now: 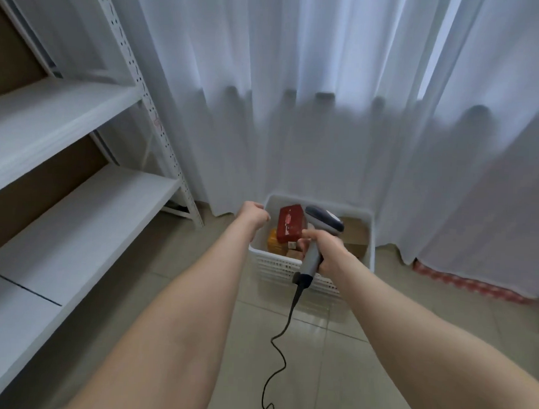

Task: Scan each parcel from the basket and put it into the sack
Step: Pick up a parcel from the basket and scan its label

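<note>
Left hand (254, 214) curled at basket (274, 266) rim; scanner (324, 221) in right hand (326, 247)

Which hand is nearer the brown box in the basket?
Right. The right hand, gripping the scanner, is just left of the brown box; the left hand is across the basket, at its left rim.

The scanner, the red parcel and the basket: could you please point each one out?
scanner (324, 220), head view, on its dark-topped head.
red parcel (290, 223), head view, on its top face.
basket (278, 263), head view, on its slotted near wall.
</note>
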Demonstrator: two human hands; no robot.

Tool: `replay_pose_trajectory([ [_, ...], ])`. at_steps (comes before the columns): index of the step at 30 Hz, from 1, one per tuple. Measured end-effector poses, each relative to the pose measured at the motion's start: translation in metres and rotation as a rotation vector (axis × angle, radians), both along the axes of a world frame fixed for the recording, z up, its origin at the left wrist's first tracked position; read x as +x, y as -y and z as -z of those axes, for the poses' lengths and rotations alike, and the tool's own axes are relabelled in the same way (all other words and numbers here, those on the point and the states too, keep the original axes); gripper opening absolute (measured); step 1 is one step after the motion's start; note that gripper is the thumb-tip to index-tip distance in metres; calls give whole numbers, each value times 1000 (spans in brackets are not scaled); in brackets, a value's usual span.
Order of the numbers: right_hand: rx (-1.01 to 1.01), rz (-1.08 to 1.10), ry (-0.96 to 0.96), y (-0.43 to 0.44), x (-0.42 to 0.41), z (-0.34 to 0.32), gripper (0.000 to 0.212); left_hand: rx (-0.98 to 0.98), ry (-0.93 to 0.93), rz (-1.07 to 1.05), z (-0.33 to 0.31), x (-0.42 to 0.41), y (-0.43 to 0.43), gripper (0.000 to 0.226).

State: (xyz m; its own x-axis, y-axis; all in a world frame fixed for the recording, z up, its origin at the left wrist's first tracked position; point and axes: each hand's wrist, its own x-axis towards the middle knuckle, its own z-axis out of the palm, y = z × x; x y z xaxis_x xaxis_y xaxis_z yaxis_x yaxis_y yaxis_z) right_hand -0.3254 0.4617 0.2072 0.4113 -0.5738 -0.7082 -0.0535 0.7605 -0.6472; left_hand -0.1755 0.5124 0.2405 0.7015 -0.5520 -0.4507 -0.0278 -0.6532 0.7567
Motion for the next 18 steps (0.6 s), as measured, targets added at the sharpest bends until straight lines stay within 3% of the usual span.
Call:
replay_pose_trajectory([
  [10, 75, 177, -39, 164, 14, 50, 23, 38, -110, 67, 58, 15, 172, 43],
  [18, 101, 230, -201, 319, 56, 150, 25, 120, -135, 149, 160, 58, 341, 41],
])
